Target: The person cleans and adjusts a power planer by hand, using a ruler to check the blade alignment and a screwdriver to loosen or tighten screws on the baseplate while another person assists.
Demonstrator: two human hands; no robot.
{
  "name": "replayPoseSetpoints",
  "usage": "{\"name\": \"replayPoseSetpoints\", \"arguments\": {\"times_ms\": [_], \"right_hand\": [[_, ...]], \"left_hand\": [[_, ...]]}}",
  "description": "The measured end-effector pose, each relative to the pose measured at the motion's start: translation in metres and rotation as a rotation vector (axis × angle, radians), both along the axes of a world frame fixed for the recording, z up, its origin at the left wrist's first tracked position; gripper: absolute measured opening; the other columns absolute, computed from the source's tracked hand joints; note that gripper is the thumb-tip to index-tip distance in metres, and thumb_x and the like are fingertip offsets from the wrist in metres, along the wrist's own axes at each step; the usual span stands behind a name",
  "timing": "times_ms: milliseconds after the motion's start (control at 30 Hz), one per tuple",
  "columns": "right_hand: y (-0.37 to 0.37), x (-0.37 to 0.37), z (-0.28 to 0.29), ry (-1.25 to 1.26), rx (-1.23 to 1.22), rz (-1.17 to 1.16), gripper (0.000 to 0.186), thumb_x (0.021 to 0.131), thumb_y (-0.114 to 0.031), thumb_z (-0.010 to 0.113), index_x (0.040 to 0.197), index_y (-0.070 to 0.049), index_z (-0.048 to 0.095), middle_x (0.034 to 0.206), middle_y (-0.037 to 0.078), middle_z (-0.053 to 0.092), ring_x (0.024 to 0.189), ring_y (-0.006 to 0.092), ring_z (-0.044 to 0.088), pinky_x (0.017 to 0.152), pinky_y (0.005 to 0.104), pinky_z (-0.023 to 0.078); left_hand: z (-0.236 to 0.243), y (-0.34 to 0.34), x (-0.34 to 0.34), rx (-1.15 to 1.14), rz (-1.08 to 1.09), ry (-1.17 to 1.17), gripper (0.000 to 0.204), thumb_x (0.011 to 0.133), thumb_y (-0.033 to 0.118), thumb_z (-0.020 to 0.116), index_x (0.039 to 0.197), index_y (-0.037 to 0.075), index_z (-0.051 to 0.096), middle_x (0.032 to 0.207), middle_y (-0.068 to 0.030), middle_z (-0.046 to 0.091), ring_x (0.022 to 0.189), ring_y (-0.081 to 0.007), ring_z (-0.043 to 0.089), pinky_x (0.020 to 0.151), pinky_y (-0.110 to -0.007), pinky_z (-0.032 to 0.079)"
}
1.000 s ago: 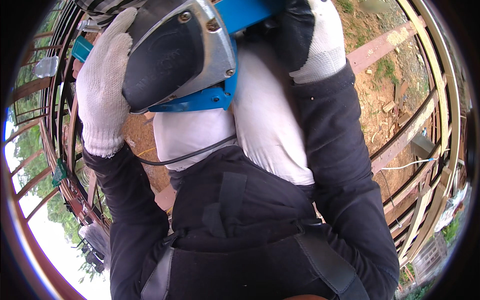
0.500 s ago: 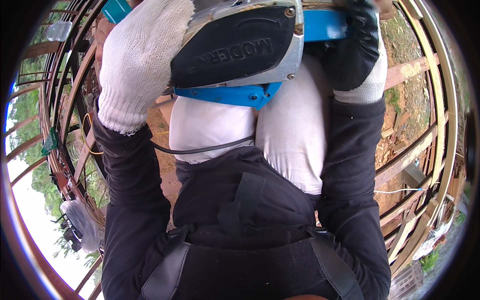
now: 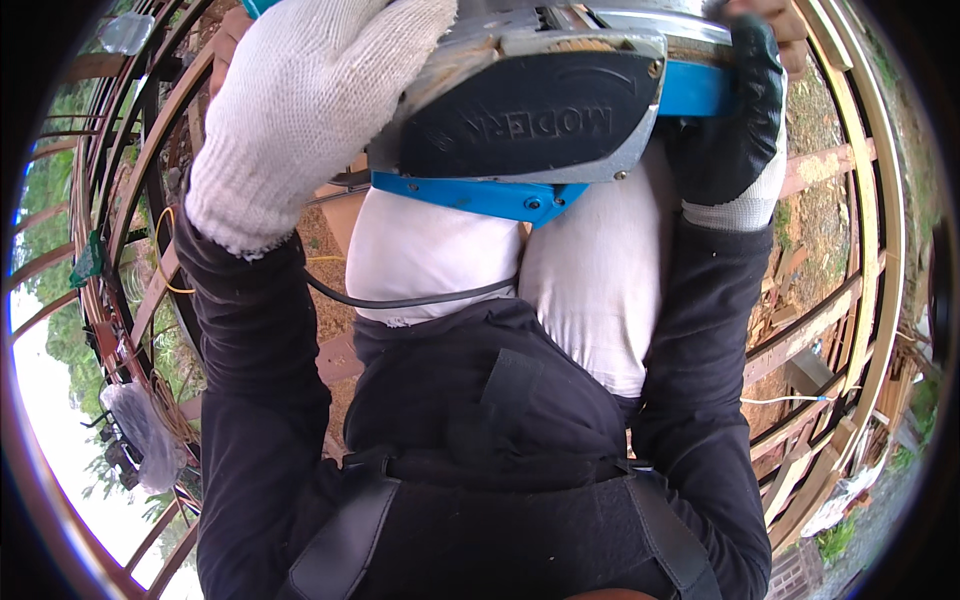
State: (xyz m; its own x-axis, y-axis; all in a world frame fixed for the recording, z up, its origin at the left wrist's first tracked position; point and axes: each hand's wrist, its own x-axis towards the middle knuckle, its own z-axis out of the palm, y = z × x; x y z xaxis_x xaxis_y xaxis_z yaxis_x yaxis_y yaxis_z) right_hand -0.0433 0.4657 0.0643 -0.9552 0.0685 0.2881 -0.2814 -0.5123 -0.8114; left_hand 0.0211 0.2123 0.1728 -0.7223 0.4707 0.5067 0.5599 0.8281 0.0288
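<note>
An electric planer [image 3: 510,120] with a black side cover and blue body lies across my thighs, its metal sole facing up. Around its left end, my left hand [image 3: 310,110] in a white knit glove is closed; the farthest fingers are cut off by the upper edge. My right hand [image 3: 735,130], in a black-coated glove, grips the blue right end. Bare fingertips show beside both gloves; whose they are I cannot tell. A teal piece [image 3: 260,6] peeks out beyond the left glove. Below the planer, a black cord [image 3: 410,300] runs across my lap.
Curved-looking wooden beams [image 3: 868,200] stand at the right, with scrap wood below. On the left are dark framing bars [image 3: 150,170], a clear plastic bag [image 3: 145,435] and a yellow cable [image 3: 160,255]. Bare earth shows between the timbers.
The planer has shifted right and slightly down, turning so more of its metal sole shows. Both hands moved with it, and the teal piece has mostly left the view.
</note>
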Motion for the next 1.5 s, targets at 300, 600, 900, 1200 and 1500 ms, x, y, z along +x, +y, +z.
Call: {"name": "replayPoseSetpoints", "arguments": {"times_ms": [300,600,900,1200,1500], "right_hand": [[0.026,-0.033,-0.026,0.76,0.882,-0.289,0.058,0.098,-0.004,0.065,0.152,-0.005,0.042,0.153,0.015,0.048,0.144,0.0277,0.044,0.123,0.0429,0.034],[0.009,-0.016,0.006,-0.227,-0.144,0.127,0.044,0.104,-0.038,0.062,0.14,-0.013,0.058,0.136,0.005,0.061,0.127,0.0202,0.057,0.109,0.0403,0.047],[0.014,-0.018,-0.003,-0.286,-0.25,0.174,0.049,0.103,-0.038,0.064,0.143,-0.012,0.054,0.138,0.004,0.059,0.129,0.0198,0.055,0.111,0.0398,0.045],[-0.004,-0.009,0.013,-0.133,-0.129,0.119,0.051,0.103,-0.031,0.067,0.144,-0.007,0.049,0.131,-0.003,0.048,0.121,0.0105,0.048,0.112,0.0323,0.038],[0.025,-0.036,-0.007,-0.064,-0.116,0.058,0.045,0.108,-0.029,0.055,0.146,-0.006,0.049,0.142,0.003,0.053,0.129,0.0147,0.05,0.114,0.0332,0.038]], "left_hand": [[0.017,-0.029,-0.032,0.043,0.084,-0.339,0.03,0.101,0.022,0.057,0.117,0.0,0.069,0.102,-0.0184,0.074,0.091,-0.0336,0.072,0.081,-0.038,0.057],[0.057,-0.006,-0.023,0.234,0.134,-0.634,0.036,0.101,0.03,0.058,0.122,0.002,0.069,0.089,-0.0129,0.073,0.076,-0.0243,0.071,0.072,-0.036,0.056],[0.055,0.008,-0.007,0.235,0.155,-0.546,0.034,0.099,0.025,0.06,0.12,0.001,0.069,0.101,-0.0188,0.075,0.093,-0.0329,0.074,0.084,-0.038,0.057],[0.05,0.0,-0.004,0.27,0.144,-0.551,0.035,0.1,0.025,0.058,0.122,0.001,0.069,0.1,-0.0187,0.075,0.093,-0.0314,0.073,0.084,-0.037,0.056],[0.049,0.009,-0.004,0.297,0.373,-0.709,0.031,0.101,0.027,0.056,0.114,0.003,0.07,0.081,-0.0146,0.07,0.068,-0.0281,0.069,0.068,-0.038,0.055]]}}
